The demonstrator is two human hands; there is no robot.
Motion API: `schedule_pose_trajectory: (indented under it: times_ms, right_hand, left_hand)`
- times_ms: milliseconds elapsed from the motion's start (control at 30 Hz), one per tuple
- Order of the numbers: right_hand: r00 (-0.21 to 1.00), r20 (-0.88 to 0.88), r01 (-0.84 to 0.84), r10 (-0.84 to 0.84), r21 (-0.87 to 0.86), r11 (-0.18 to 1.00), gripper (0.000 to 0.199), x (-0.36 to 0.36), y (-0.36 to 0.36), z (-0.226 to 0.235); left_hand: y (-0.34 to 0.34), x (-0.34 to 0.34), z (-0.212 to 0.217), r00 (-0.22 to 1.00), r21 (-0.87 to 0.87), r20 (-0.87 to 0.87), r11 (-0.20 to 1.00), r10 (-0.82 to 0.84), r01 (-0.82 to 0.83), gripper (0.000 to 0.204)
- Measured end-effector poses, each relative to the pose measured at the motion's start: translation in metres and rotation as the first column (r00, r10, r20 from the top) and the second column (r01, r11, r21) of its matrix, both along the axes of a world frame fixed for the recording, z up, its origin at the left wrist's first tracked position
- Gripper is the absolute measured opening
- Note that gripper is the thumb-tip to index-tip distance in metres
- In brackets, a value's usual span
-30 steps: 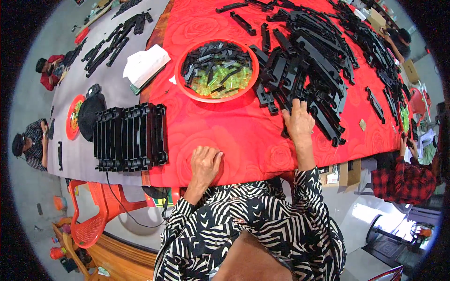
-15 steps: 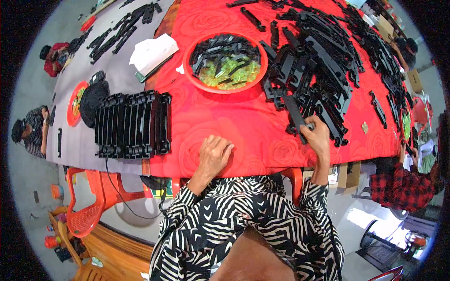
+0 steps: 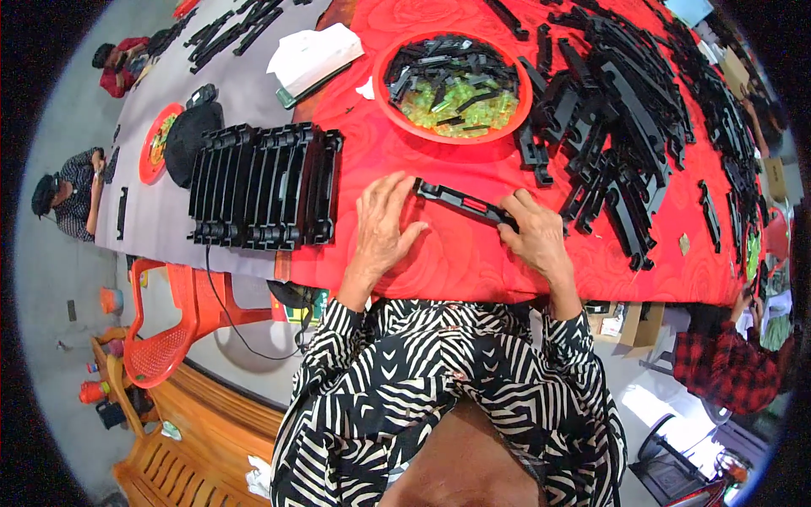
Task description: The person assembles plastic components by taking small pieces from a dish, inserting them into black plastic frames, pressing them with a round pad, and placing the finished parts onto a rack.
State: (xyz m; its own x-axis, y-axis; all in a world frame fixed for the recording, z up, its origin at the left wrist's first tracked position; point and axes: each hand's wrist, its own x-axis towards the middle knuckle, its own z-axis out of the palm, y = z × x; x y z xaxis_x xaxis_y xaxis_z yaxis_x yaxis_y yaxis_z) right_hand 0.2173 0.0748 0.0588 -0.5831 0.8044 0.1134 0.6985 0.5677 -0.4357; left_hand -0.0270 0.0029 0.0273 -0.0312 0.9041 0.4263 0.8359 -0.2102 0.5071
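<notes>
A long black plastic part (image 3: pixel 460 201) with a slot through it lies slantwise in front of me above the red cloth. My right hand (image 3: pixel 537 238) has its fingers closed round the part's right end. Beside the other end, my left hand (image 3: pixel 384 226) is open, thumb apart and fingertips at or very near the part's tip. A red bowl (image 3: pixel 522 118) beyond my hands holds small black pieces and yellow-green translucent bits. To the right spreads a heap of similar black plastic parts (image 3: pixel 621 110). On the left stands a neat row of black parts (image 3: pixel 266 188), set side by side.
A tissue pack (image 3: pixel 314 59) lies left of the bowl. A round black object (image 3: pixel 193 145) and a second red bowl (image 3: pixel 150 165) are past the row. A red plastic chair (image 3: pixel 165 346) stands by the table's near edge. Other people sit around the tables.
My right hand has brought the black plastic part from the heap toward the middle, turning it crosswise. My left hand has opened and reached to its other end. The view has shifted.
</notes>
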Motion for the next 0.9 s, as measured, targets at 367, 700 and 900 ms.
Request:
schedule_pose_trajectory:
  times_ms: [367, 700, 900]
  right_hand:
    - [0.997, -0.035, -0.069, 0.070, 0.029, 0.997, 0.029, -0.014, 0.018, -0.015]
    - [0.956, -0.289, 0.096, -0.057, 0.121, 0.988, 0.017, -0.021, 0.051, 0.007]
    - [0.958, -0.269, 0.150, -0.101, 0.167, 0.974, 0.011, -0.049, 0.085, 0.020]
  left_hand:
    - [0.018, 0.002, -0.032, 1.000, -0.016, 0.026, 1.000, -0.011, 0.011, 0.053]
    - [0.015, 0.004, -0.028, 0.997, -0.012, 0.072, 1.000, -0.010, 0.011, 0.037]
    - [0.016, 0.003, -0.030, 0.994, 0.018, 0.110, 1.000, 0.011, -0.014, 0.035]
